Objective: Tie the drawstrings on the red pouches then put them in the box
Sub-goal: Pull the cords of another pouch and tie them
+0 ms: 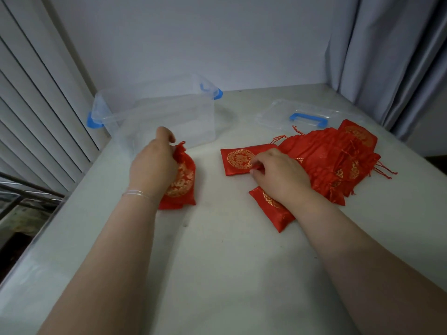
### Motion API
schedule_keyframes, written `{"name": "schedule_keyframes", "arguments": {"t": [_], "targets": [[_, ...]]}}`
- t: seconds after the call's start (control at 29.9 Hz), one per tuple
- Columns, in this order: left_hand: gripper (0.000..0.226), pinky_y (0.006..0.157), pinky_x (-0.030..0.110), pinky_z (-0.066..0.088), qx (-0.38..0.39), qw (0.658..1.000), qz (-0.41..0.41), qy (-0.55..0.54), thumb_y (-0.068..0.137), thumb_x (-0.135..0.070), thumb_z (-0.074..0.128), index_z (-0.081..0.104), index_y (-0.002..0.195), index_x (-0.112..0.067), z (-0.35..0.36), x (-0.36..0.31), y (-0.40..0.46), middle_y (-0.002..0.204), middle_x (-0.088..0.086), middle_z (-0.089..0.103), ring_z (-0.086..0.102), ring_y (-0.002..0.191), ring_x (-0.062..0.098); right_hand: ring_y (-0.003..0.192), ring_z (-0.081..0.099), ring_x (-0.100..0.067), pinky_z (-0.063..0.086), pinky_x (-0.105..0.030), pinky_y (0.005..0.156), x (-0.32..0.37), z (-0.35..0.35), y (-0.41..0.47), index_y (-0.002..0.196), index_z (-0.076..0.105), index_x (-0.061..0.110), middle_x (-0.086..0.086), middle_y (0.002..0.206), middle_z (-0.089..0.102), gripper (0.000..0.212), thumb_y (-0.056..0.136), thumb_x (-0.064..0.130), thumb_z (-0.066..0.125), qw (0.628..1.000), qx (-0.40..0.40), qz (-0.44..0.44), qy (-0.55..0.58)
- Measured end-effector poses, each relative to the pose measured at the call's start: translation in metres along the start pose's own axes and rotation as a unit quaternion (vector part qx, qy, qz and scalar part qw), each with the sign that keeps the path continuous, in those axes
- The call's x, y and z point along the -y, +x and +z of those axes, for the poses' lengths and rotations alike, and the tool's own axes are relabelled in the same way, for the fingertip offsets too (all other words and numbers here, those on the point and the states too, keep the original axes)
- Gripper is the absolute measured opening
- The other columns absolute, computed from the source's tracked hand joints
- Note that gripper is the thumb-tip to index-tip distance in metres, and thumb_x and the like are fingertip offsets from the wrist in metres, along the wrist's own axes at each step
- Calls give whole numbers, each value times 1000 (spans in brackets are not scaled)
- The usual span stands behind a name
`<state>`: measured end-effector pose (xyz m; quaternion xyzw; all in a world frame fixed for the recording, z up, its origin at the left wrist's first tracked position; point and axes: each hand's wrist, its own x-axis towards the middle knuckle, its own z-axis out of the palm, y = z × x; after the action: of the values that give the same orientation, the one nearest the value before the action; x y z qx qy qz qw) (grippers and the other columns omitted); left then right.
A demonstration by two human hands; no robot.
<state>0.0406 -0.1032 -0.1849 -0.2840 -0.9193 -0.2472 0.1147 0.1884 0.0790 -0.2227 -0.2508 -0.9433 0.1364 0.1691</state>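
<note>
The head view looks down on a pale grey-white table (217, 262) set into a corner. A plain bluish-white wall (193, 39) rises behind it, white horizontal slats (36, 105) close off the left side, and a grey curtain (387, 56) hangs in folds on the right. A few small dark specks mark the tabletop near its middle.

The clear plastic box (167, 117) with blue latches stands open at the back left of the table, with no pouch visible inside. Its clear lid (307, 114), with a blue handle, lies flat at the back right, well apart from the box.

The left hand (154, 163) has its fingers curled round the gathered neck of a cinched red pouch (181, 184), which rests on the table just in front of the box; a thin bracelet (140, 193) circles that wrist. The right hand (278, 175) pinches at the edge of a flat red pouch (239, 159) with a gold round emblem, lying near the table's centre. Another red pouch (273, 209) lies partly under the right wrist. To the right, a heap of red pouches (338, 160) with loose drawstrings spreads toward the lid, touching the flat one.
</note>
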Motion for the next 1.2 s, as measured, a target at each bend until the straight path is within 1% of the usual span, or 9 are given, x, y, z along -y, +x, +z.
{"name": "schedule_keyframes", "arguments": {"t": [0.17, 0.37, 0.67, 0.74, 0.84, 0.97, 1.0, 1.1, 1.2], "targets": [[34, 76, 45, 40, -49, 990, -16, 128, 87, -4, 49, 50, 120, -11, 13, 23, 4, 117, 19, 51, 48, 103, 40, 119, 48, -21, 33, -37, 97, 2, 3, 2, 108, 66, 21, 6, 139, 43, 28, 95, 34, 45, 999, 22, -5, -45], [22, 86, 38, 39, -77, 992, 101, -12, 93, -24, 53, 61, 111, -14, 24, -17, -5, 113, 9, 61, 52, 107, 32, 118, 47, -25, 35, -40, 97, -1, 6, 6, 122, 57, 16, -2, 131, 53, 36, 100, 27, 31, 993, 51, -20, -103], [52, 92, 31, 38, 68, 983, -3, -171, 102, -41, 23, 60, 117, -7, 18, -31, -10, 117, 8, 64, 55, 111, 26, 108, 57, -5, 43, -19, 95, 13, -16, -6, 102, 70, 9, 5, 114, 66, 22, 93, 14, 50, 949, -127, -210, 197], [63, 98, 35, 44, 166, 951, -72, -252, 100, -50, 19, 63, 117, -8, 19, -29, -7, 109, 5, 69, 61, 106, 22, 105, 59, -3, 45, -18, 92, 19, -19, -10, 98, 71, 8, 6, 109, 67, 22, 92, 12, 51, 934, -148, -227, 233], [69, 97, 40, 49, 302, 838, -168, -422, 97, -60, 21, 64, 115, -9, 21, -30, -5, 107, 7, 71, 66, 102, 22, 101, 62, -3, 46, -18, 89, 24, -22, -15, 89, 72, 6, 4, 103, 69, 24, 90, 15, 49, 911, -155, -231, 305], [40, 89, 35, 51, 329, 695, -205, -606, 99, -39, 40, 61, 116, -9, 19, -39, -10, 112, 9, 68, 66, 100, 20, 92, 62, -3, 46, -16, 80, 28, -22, -19, 84, 65, 11, 0, 108, 63, 13, 89, 18, 55, 891, -165, -200, 371], [32, 87, 35, 53, 316, 688, -199, -622, 98, -30, 46, 61, 114, -7, 20, -39, -10, 111, 11, 68, 67, 95, 21, 86, 64, -5, 49, -18, 75, 29, -21, -19, 90, 61, 17, -1, 113, 58, 3, 90, 19, 58, 885, -165, -172, 400], [27, 79, 33, 57, 296, 697, -182, -627, 95, -16, 52, 60, 118, -5, 18, -37, -10, 105, 13, 68, 67, 87, 22, 74, 68, -10, 53, -22, 62, 26, -18, -12, 118, 45, 28, -1, 126, 51, 31, 90, 34, 59, 887, -127, -39, 443], [24, 73, 31, 58, 312, 698, -161, -624, 94, -12, 53, 60, 116, -7, 15, -37, -12, 98, 10, 70, 69, 82, 20, 69, 67, -7, 53, -22, 55, 18, -14, -5, 130, 44, 14, 0, 115, 59, 42, 93, 32, 53, 897, -43, 60, 437]]}}
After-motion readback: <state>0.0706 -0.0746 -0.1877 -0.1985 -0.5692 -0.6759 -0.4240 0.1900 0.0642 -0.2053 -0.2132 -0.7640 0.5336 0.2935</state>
